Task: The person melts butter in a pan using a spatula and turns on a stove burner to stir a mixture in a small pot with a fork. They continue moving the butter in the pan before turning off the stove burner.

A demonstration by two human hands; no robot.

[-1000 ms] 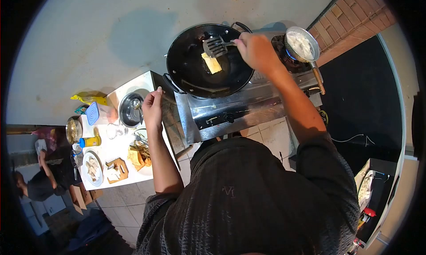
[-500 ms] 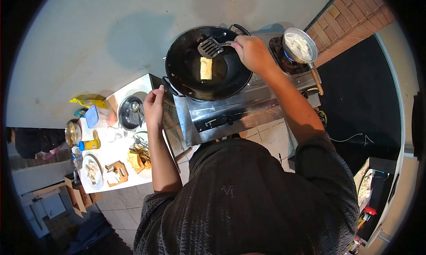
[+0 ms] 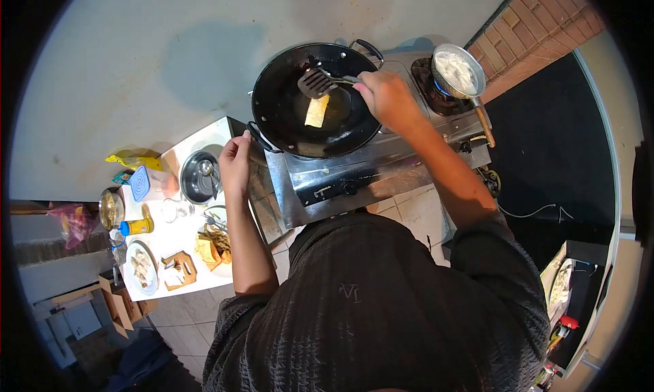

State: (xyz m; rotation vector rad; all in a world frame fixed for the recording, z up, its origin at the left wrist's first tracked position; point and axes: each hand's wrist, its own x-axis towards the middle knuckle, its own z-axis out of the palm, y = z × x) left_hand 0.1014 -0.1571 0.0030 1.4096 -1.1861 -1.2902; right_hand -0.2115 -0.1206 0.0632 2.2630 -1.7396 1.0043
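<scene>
A black wok point(image 3: 279, 106) sits on the steel stove, a folded yellowish-white piece of food point(image 3: 317, 112) lying in its oily bottom. My right hand point(image 3: 385, 95) is closed around the handle of a slotted spatula point(image 3: 317, 84). The spatula's blade is over the food's upper end and overlaps it in this view. My left hand point(image 3: 236, 157) has curled fingers, its fingertips pinched at the wok's left loop handle point(image 3: 262, 138).
Right of the wok, a small saucepan point(image 3: 458, 70) with white contents stands over a blue flame. The white side table point(image 3: 170, 238) on the left holds a metal bowl point(image 3: 199, 177), a lidded container point(image 3: 141, 184), a yellow jar point(image 3: 139, 226) and a plate of food point(image 3: 142, 266).
The wok has shifted slightly left on the stove. The spatula blade has moved a little left and down, and the food now lies at more of a slant.
</scene>
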